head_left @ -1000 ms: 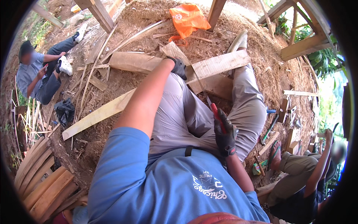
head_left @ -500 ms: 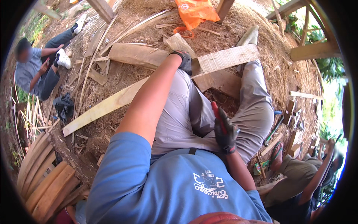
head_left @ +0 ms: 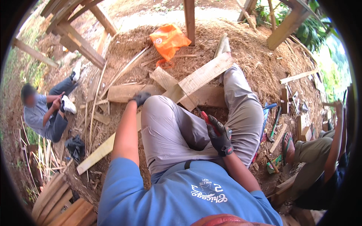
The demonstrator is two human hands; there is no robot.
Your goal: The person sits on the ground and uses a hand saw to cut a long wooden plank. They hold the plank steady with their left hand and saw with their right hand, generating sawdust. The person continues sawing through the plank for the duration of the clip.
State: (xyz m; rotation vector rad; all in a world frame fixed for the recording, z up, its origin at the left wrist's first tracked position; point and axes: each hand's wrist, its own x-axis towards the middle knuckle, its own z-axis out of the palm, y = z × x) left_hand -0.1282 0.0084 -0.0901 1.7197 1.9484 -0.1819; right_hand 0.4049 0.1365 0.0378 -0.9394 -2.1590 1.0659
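In my right hand (head_left: pixel 219 133), gloved in black, is a red-handled handsaw (head_left: pixel 204 117). Its thin blade shows nearly edge-on and points toward a pale plank (head_left: pixel 207 77); whether it touches the wood cannot be made out. The plank runs slantwise across my bent legs, its far end near my right foot and its other end low on the left. My left hand (head_left: pixel 141 98), in a dark glove, is beside my left knee over a thick wood piece (head_left: pixel 122 93). Its fingers are mostly hidden, so its hold cannot be told.
An orange bag (head_left: pixel 169 40) lies ahead on sawdust-covered ground, near wooden posts (head_left: pixel 189 22). A seated person (head_left: pixel 45 109) is at the left, by a black plastic bag (head_left: pixel 75 148). Stacked curved timbers (head_left: pixel 52 199) fill the lower left. Another person's leg (head_left: pixel 309 150) and scattered tools lie right.
My left hand has moved left from the plank to beside my knee. My right hand has shifted slightly left with the saw. The view has turned, and the plank appears tilted more steeply.
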